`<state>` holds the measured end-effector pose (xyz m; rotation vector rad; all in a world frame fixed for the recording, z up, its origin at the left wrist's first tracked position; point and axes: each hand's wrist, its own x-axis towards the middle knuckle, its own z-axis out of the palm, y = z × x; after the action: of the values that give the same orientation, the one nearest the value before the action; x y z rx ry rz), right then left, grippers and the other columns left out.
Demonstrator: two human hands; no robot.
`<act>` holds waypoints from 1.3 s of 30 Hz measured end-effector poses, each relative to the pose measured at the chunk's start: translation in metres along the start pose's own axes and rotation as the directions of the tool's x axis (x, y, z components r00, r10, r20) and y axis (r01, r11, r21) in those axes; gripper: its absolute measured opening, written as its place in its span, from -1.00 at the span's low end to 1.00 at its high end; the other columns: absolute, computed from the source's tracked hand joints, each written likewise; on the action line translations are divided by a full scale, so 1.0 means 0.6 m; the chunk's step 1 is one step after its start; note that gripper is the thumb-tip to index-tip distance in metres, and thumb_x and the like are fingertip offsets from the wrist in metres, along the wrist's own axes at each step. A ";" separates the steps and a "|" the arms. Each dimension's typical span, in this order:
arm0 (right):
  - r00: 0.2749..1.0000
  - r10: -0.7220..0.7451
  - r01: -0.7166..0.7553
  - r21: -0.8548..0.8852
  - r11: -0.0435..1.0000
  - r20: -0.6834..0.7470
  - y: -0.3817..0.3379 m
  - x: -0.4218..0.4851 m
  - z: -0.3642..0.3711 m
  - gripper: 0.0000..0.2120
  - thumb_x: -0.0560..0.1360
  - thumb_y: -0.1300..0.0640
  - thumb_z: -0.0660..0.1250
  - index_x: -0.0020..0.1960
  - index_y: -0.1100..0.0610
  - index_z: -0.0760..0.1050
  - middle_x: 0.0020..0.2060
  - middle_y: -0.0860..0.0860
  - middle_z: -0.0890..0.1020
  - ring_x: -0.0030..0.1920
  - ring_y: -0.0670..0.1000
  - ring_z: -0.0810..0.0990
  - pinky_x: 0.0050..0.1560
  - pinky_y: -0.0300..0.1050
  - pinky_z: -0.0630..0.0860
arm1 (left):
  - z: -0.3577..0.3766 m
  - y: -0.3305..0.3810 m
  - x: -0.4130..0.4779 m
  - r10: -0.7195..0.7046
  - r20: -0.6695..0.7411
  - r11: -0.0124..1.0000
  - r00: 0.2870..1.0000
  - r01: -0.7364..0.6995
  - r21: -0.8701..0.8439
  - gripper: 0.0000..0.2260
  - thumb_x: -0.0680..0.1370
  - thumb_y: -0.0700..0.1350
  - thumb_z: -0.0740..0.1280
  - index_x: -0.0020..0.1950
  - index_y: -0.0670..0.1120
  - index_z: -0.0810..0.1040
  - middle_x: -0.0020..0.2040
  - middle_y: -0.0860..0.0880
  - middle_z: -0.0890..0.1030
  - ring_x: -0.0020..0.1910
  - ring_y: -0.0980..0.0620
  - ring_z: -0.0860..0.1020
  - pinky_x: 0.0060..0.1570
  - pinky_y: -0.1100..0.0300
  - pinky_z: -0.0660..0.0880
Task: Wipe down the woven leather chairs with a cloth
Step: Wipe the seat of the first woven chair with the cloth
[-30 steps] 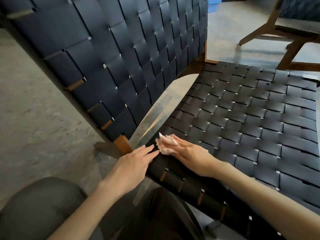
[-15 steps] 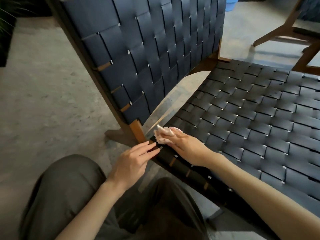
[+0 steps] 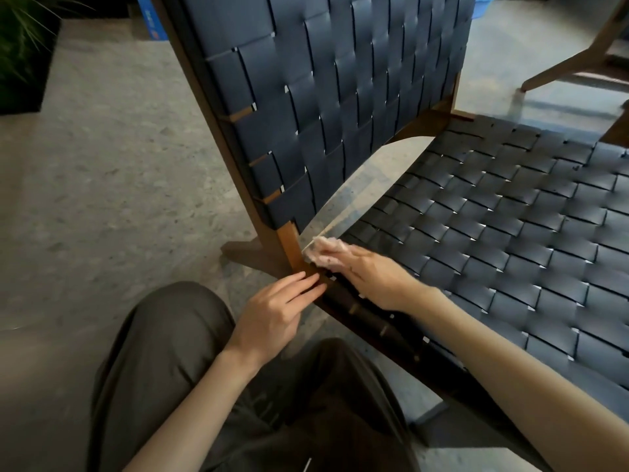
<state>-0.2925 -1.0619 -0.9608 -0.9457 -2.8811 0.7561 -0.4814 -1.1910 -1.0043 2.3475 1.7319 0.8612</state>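
Navy leather straps, woven over and under in a wide basket pattern, cover the chair's backrest (image 3: 340, 97) and its low seat (image 3: 493, 233). Both are stretched on a brown wooden frame (image 3: 288, 240). A gap between backrest and seat shows the grey speckled floor (image 3: 102, 199) beneath. The cloth (image 3: 321, 252), pale and crumpled with small dark flecks, sits at the seat's rear near corner, just beside the wooden upright where backrest and seat meet. The right hand (image 3: 371, 277) lies palm down on the weave. Its fingers are gathered into the cloth, holding it and pressing it against the straps, though motion blur softens the fingertips. The left hand (image 3: 275, 311) is relaxed and holds nothing. Its fingers are straight and close together, and their tips rest on the dark side rail of the seat just below the cloth. The two hands are near each other but apart. The person crouches beside the chair in dark grey trousers (image 3: 163, 352), knees low in view. Pale wooden legs of a second chair (image 3: 571, 63) stand at the upper right. A green plant (image 3: 20, 46) shows at the upper left, with a blue box (image 3: 149, 18) behind the backrest.
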 end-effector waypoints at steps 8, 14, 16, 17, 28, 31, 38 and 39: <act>0.999 0.039 -0.043 -0.111 0.993 -0.037 -0.029 0.019 0.026 -0.56 0.64 0.24 0.11 0.48 0.00 0.31 0.54 -0.07 0.13 0.54 0.01 0.06 0.54 -0.06 0.01 | 0.008 0.002 -0.017 -0.066 -0.008 0.996 0.998 0.065 -0.064 -0.62 0.50 -0.31 0.26 0.28 -0.07 0.59 0.26 -0.03 0.59 0.31 0.01 0.51 0.24 0.17 0.47; 0.991 0.106 -0.112 0.069 0.991 0.086 -0.012 0.016 -0.065 -0.67 0.65 0.05 0.16 0.40 -0.07 0.43 0.38 -0.21 0.40 0.20 -0.24 0.48 0.07 -0.63 0.28 | 0.014 -0.006 -0.023 -0.081 -0.012 0.992 0.997 0.079 -0.098 -0.59 0.49 -0.34 0.32 0.30 -0.04 0.57 0.29 -0.01 0.56 0.34 0.03 0.47 0.29 0.18 0.41; 0.985 0.159 -0.159 0.003 0.987 -0.072 -0.004 0.031 -0.057 -0.63 0.66 0.12 0.12 0.45 -0.01 0.37 0.45 -0.09 0.36 0.27 -0.14 0.48 0.17 -0.46 0.34 | 0.014 -0.007 -0.022 -0.081 -0.016 0.992 0.997 0.079 -0.104 -0.55 0.46 -0.39 0.37 0.30 -0.05 0.57 0.30 -0.01 0.56 0.34 0.04 0.47 0.30 0.20 0.40; 0.985 0.149 -0.154 -0.059 0.986 -0.084 -0.002 0.038 -0.037 -0.63 0.67 0.14 0.09 0.45 0.00 0.37 0.48 -0.08 0.30 0.39 -0.08 0.37 0.33 -0.31 0.27 | 0.013 -0.007 -0.023 -0.077 -0.019 0.992 0.997 0.075 -0.106 -0.54 0.45 -0.40 0.37 0.30 -0.06 0.57 0.30 -0.01 0.56 0.34 0.04 0.47 0.30 0.20 0.41; 1.000 0.011 -0.010 -0.102 0.995 0.003 -0.053 -0.059 -0.004 -0.58 0.68 0.11 0.05 0.53 -0.03 0.21 0.50 -0.14 0.25 0.50 -0.15 0.13 0.47 -0.32 -0.16 | 0.008 -0.009 -0.020 -0.041 -0.024 0.996 0.999 0.039 -0.082 -0.61 0.49 -0.33 0.27 0.29 -0.09 0.58 0.28 -0.02 0.57 0.33 0.04 0.48 0.27 0.20 0.42; 0.999 0.044 -0.047 -0.112 0.993 -0.023 -0.064 -0.066 -0.023 -0.54 0.67 0.15 0.11 0.54 -0.02 0.17 0.47 -0.08 0.32 0.41 -0.06 0.31 0.31 -0.49 -0.05 | 0.010 -0.010 -0.021 -0.041 -0.020 0.995 0.999 0.039 -0.087 -0.60 0.50 -0.34 0.25 0.29 -0.08 0.57 0.29 -0.01 0.57 0.33 0.04 0.48 0.24 0.20 0.46; 0.993 0.104 -0.082 -0.301 0.950 0.057 -0.046 0.026 0.023 -0.46 0.62 -0.06 -0.24 0.48 -0.07 0.30 0.54 -0.03 0.16 0.52 0.08 0.15 0.48 0.06 0.00 | 0.009 -0.008 -0.022 -0.047 -0.026 0.994 0.999 0.044 -0.097 -0.64 0.55 -0.26 0.17 0.29 -0.10 0.58 0.28 -0.03 0.57 0.32 0.01 0.49 0.26 0.16 0.45; 0.994 0.094 -0.072 -0.308 0.949 0.057 -0.046 0.025 0.022 -0.47 0.62 -0.05 -0.23 0.48 -0.06 0.30 0.54 -0.03 0.17 0.52 0.08 0.17 0.48 0.06 0.01 | 0.010 -0.009 -0.021 -0.047 -0.026 0.994 0.999 0.044 -0.097 -0.64 0.54 -0.27 0.19 0.29 -0.11 0.58 0.28 -0.04 0.57 0.32 0.00 0.49 0.26 0.16 0.45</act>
<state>-0.3223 -1.0787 -0.9617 -1.0948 -3.0981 0.3552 -0.4853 -1.1991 -1.0159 2.2368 1.7066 0.9530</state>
